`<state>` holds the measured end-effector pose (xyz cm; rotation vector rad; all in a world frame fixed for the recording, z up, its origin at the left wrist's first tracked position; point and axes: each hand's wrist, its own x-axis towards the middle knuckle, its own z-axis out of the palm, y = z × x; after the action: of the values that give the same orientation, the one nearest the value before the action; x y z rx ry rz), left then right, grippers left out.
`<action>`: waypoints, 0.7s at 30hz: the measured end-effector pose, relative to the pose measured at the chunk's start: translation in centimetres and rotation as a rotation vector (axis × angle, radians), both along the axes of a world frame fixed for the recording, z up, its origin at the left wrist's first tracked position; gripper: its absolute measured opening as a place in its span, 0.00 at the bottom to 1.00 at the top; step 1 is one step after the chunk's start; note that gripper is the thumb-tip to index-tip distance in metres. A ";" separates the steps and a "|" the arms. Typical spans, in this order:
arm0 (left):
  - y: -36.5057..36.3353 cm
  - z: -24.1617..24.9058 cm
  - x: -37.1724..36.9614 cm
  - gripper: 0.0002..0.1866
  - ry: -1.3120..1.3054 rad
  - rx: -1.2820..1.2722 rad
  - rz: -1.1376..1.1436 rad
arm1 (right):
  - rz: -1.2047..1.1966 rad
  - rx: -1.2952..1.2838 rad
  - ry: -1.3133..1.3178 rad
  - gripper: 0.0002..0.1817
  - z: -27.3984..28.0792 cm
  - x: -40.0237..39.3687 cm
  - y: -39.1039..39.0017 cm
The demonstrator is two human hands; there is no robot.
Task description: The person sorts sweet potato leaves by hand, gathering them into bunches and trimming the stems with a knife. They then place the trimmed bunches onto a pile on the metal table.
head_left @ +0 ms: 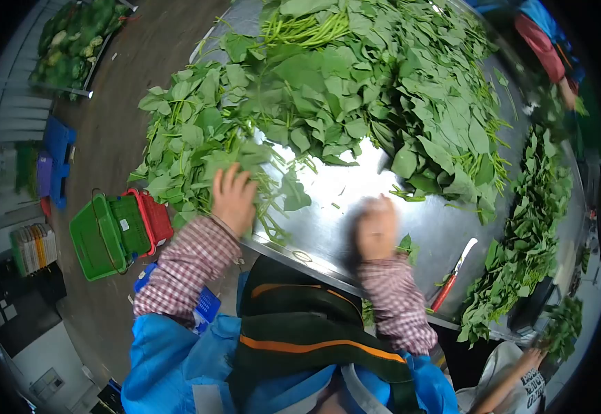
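My left hand (235, 200) lies at the near edge of a loose heap of leafy greens (183, 141), its fingers stretched out and touching the stems. My right hand (377, 228) is over the bare metal of the steel table (324, 231), away from the large pile. It is smeared by motion, so whether its fingers are closed on anything cannot be seen. A small leaf (406, 245) shows just beside my right wrist. The big pile of greens (355, 76) covers the far part of the table, with a bundle of stems (307, 29) on top.
A knife (454, 274) with a red handle lies right of my right hand. More greens (528, 228) line the right side. Two other people's hands (568, 95) (531, 359) hold greens there. Green (100, 238) and red baskets (154, 221) stand on the floor at left.
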<state>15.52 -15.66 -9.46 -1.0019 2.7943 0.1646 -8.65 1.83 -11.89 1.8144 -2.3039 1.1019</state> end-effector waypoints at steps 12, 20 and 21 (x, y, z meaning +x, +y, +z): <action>-5.7 -2.7 2.5 0.30 -0.012 -0.171 -0.093 | 0.260 0.046 -0.546 0.18 -1.8 9.2 -8.5; 6.0 -3.7 1.8 0.36 0.300 0.063 0.367 | 0.175 0.269 -0.506 0.41 -4.5 14.6 -13.9; 4.9 -4.6 2.1 0.36 0.260 0.020 0.439 | 0.163 0.301 -0.390 0.42 -5.5 16.2 -15.5</action>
<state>17.62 -10.73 -14.07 -1.6868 2.7338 0.4023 7.59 -13.67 -17.35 2.0828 -2.7068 1.2927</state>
